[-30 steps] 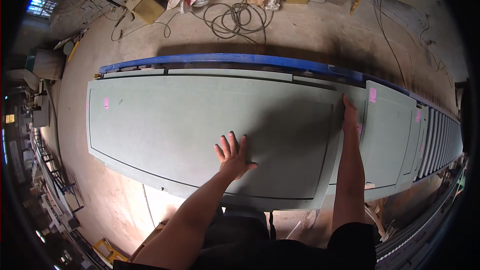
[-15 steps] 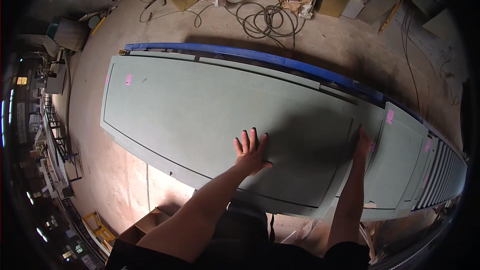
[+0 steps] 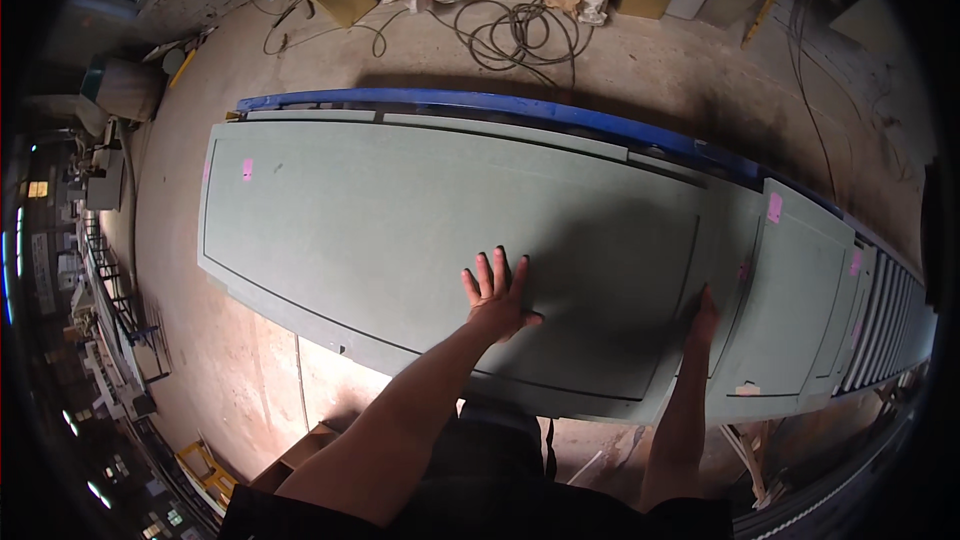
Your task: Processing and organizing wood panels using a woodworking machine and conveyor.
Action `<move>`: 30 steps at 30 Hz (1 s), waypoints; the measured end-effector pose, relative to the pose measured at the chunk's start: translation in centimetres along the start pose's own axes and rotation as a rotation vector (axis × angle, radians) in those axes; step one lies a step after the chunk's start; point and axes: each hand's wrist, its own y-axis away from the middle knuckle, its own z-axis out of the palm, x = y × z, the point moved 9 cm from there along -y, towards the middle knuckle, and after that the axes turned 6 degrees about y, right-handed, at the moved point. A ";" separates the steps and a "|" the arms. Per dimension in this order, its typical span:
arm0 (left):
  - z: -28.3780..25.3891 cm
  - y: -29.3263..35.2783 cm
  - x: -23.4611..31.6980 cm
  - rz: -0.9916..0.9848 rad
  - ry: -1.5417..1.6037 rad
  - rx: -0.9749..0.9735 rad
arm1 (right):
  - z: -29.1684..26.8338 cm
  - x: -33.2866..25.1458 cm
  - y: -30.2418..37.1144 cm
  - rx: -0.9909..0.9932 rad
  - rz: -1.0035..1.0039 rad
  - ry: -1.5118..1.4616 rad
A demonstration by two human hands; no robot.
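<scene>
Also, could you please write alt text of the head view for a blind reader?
A person's left hand lies spread on a large grey-green panel, the right hand at its right edge. Another panel lies to the right; beyond are a blue rail and, on the floor, a coiled dark cable or hose.

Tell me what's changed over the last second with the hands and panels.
The right hand has moved toward the person's body along the right end of the large grey-green panel. The head view has also shifted. The left hand stays spread on the panel, which shows no clear shift against the blue frame.
</scene>
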 end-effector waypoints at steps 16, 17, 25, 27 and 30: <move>1.5 -0.8 0.7 -0.069 -0.093 0.025 | -4.9 5.8 12.8 0.015 -0.003 0.241; 1.7 -0.8 0.7 -0.053 -0.106 0.009 | -5.0 5.8 13.6 0.000 -0.008 0.219; 2.2 -1.4 -0.1 -0.048 -0.124 0.073 | -5.0 7.1 13.4 -0.001 0.054 -0.130; 2.3 -1.5 -0.2 -0.048 -0.133 0.093 | -5.2 7.7 13.9 -0.044 0.125 0.010; 2.4 -1.7 -0.8 -0.043 -0.154 0.102 | -5.6 7.5 15.8 0.068 -0.020 0.044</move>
